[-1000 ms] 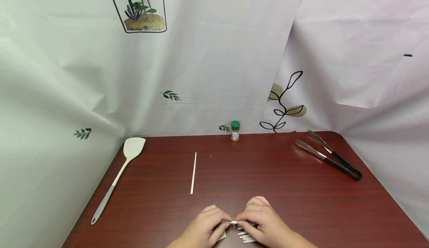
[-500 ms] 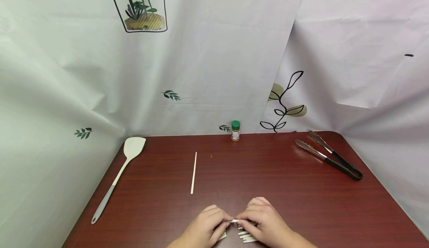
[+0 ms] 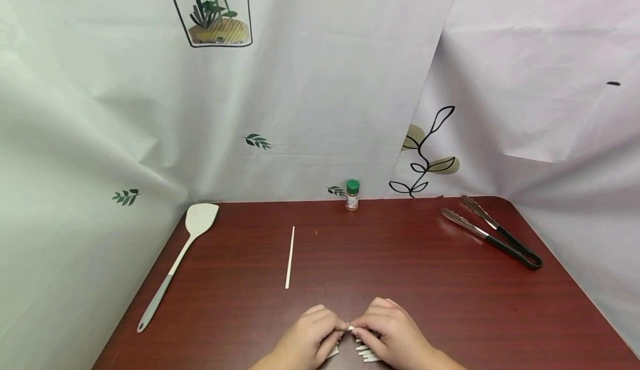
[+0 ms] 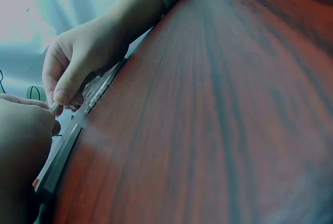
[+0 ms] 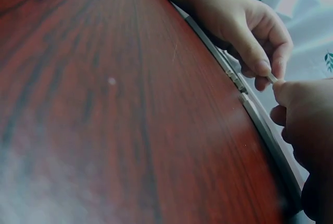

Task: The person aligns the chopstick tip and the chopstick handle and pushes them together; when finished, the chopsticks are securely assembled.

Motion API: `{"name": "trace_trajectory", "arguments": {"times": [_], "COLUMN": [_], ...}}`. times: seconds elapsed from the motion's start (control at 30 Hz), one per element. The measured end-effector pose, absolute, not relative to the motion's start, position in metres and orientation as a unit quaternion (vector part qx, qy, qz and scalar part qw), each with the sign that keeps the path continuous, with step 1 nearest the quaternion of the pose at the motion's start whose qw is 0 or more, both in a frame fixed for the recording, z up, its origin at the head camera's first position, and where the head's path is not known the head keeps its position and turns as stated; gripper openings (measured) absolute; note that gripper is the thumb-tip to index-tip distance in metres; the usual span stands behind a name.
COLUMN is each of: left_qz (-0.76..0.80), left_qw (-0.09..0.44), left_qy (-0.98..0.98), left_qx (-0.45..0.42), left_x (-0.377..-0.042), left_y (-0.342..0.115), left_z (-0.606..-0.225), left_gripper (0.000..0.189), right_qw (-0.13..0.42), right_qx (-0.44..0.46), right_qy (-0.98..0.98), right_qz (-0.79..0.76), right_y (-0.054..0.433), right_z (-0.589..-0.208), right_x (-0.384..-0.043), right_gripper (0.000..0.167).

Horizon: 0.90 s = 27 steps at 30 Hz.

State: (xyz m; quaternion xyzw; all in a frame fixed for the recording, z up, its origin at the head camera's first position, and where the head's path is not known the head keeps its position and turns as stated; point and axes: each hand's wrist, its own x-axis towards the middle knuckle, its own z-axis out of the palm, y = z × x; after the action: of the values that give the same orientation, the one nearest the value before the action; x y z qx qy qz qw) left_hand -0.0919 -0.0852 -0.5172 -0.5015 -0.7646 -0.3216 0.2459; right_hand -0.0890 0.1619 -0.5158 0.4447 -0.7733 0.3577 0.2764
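Note:
Fingertip to fingertip, my left hand [image 3: 312, 336] and right hand [image 3: 395, 331] pinch a small white stick [image 3: 350, 328] near the table's front. Only a short bit of it shows between the thumbs and forefingers; the fingers cover the rest. The right wrist view also shows the stick [image 5: 272, 78] held above the tabletop between both hands. Below my right hand lie several white sticks [image 3: 369, 355] side by side, partly hidden by it. More white pieces [image 3: 334, 351] peek out beside my left thumb.
A single long white stick [image 3: 290, 258] lies beyond my hands on the dark red table [image 3: 400, 248]. At left is a white spatula [image 3: 200, 220] with a grey handle. A green-capped spice jar [image 3: 352, 195] stands at the back edge, and spread metal tongs [image 3: 492, 236] lie at right.
My fingertips have drawn slightly closer together, so less of the held stick shows between them. The head view has shifted a little; the things on the table stay put.

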Motion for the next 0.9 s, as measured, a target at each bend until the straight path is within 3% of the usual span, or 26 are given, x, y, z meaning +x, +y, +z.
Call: {"name": "trace_trajectory", "arguments": {"times": [0.67,0.9], "left_qz": [-0.345,-0.330], "left_qw": [0.246,0.306], "left_qy": [-0.759,-0.741], "left_qx": [-0.494,-0.498], "left_x": [-0.091,-0.094], "left_y": [-0.079,-0.083], "left_z": [-0.514,-0.515], "left_gripper": [0.010,0.008], "right_qw": [0.262,0.286], "right_qx": [0.455,0.472], "right_qy": [-0.762,-0.744], "right_qz": [0.379,0.377], "right_y": [0.161,0.163], "right_z": [-0.511,-0.505], "right_x": [-0.091,-0.097], "right_gripper": [0.005,0.010]}}
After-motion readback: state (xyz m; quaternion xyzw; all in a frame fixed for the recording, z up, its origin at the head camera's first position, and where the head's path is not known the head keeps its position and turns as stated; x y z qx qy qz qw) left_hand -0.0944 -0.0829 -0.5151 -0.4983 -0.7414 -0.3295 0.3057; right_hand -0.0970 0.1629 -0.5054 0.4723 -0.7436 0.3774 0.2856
